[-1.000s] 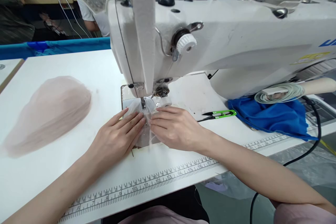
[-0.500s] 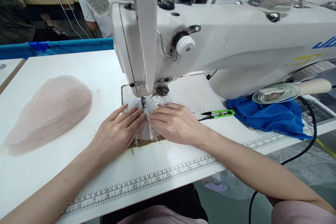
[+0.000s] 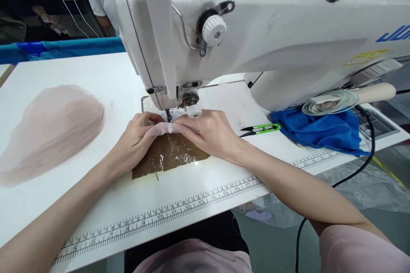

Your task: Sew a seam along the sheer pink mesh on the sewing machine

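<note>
A small piece of sheer pale fabric (image 3: 165,129) is stretched between my two hands, its near edge lifted just in front of the presser foot (image 3: 168,115) of a white sewing machine (image 3: 256,30). My left hand (image 3: 137,136) pinches the fabric's left end, fingers curled. Close to the needle area, my right hand (image 3: 211,132) grips the other end between thumb and fingers. Part of the fabric is hidden by my fingers and the foot. Beneath it shows a brown, tape-covered plate (image 3: 173,155) on the table.
Sheer pinkish fabric pieces (image 3: 60,123) lie on the left of the white table (image 3: 105,204). Right of my hands are green-handled thread snips (image 3: 264,129), a blue cloth (image 3: 320,132) and a coil of pale cord (image 3: 331,101). A printed ruler (image 3: 160,217) runs along the front edge. Another person's sleeve (image 3: 110,10) shows behind.
My hands lay flat on the fabric; now they pinch its two ends and lift its near edge, uncovering more of the brown plate. The view has shifted slightly.
</note>
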Demonstrator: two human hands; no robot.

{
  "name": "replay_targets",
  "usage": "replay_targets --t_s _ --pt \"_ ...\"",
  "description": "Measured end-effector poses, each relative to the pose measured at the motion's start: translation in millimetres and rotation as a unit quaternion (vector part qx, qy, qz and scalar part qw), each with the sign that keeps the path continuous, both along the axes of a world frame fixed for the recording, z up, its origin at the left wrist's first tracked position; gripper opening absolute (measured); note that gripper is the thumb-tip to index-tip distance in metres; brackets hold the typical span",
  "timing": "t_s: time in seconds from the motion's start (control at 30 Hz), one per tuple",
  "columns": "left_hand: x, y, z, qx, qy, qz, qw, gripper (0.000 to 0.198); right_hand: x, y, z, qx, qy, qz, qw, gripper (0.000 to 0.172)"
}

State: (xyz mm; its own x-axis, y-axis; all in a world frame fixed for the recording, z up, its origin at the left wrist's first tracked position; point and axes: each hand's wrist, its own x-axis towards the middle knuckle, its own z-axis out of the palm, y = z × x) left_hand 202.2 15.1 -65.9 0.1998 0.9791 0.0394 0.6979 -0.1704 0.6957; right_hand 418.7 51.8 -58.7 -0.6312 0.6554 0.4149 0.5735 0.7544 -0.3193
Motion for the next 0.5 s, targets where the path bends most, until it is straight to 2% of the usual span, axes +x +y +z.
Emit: replay_targets --t_s 0.13,0.23,0.37,0.5 --pt "0.1 -2.5 -3.4 0.070 0.045 -0.056 0.995 0.044 3.2 -3.6 -2.0 -0.022 0.040 0.046 0.998 0.027" --pt "-0.9 -6.9 -6.4 0.148 0.116 -0.106 0.976 0.041 6.8 -7.0 -3.4 -0.028 0.023 0.081 0.996 0.022" --pt "-2.0 -10.4 -8.5 0.188 0.176 -0.137 0.956 0.035 7.6 -10.2 -6.3 0.039 -0.025 0.097 0.994 0.019" --pt "-2.5 -8.8 -9.9 0.235 0.215 -0.150 0.936 0.032 5.9 -11.0 -11.0 0.094 -0.025 0.099 0.990 0.023"
